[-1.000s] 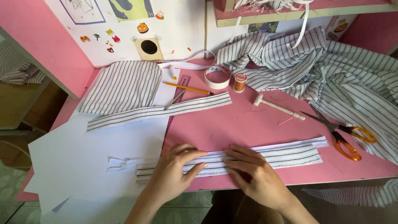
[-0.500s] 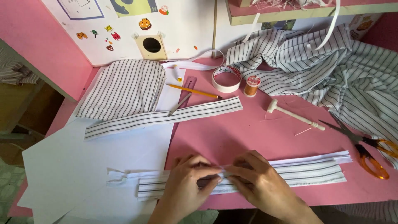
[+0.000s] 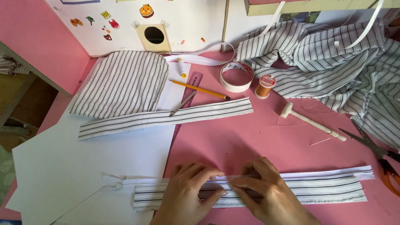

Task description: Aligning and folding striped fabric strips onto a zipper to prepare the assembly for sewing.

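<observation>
A long striped fabric strip (image 3: 325, 187) lies across the front of the pink table (image 3: 250, 137), over a white backing strip. My left hand (image 3: 187, 196) and my right hand (image 3: 266, 193) press down on its middle side by side, fingertips meeting at the fold along its length. A dark narrow edge shows between the fingers. Both hands are flat on the cloth, fingers together, pinching the fold lightly.
A second striped strip (image 3: 166, 116), a rounded striped piece (image 3: 121, 83), white paper (image 3: 83, 162), pencil (image 3: 200, 88), ruler (image 3: 189, 98), tape roll (image 3: 236, 76), orange thread spool (image 3: 265, 86), white wooden tool (image 3: 310, 121), orange-handled scissors (image 3: 381, 156) and a striped cloth heap (image 3: 333, 62) surround the hands.
The view has shifted, so everything sits lower and left in frame. My hands stay on the strip's middle, fingertips drawn closer together along the fold.
</observation>
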